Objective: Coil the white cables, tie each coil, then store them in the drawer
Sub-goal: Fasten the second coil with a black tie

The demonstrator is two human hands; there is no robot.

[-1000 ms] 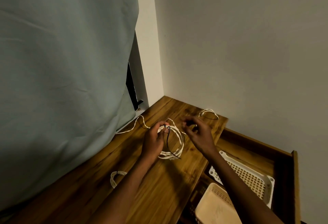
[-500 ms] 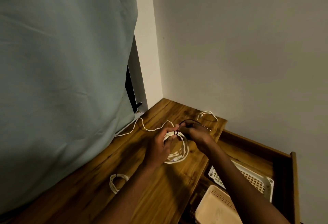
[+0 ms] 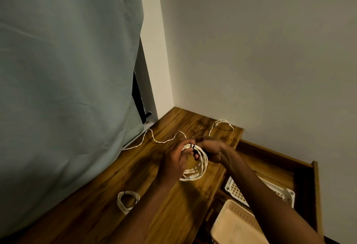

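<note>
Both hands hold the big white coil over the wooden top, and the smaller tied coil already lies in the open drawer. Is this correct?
Not quite. In the head view the smaller tied coil lies on the wooden top, not in the drawer. Both hands do hold the big coil.

text: none legible | labels: none | brands: none | numbers: none | signs: none

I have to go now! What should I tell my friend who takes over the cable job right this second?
Left hand grips the white coil at its top.
Right hand pinches the black tie wrapped round that coil.
A smaller tied coil lies on the wooden top, nearer you.
A loose white cable trails toward the curtain.
The drawer stands open with two baskets.
Left: finish this tie, coil the loose cable, store all.
</note>
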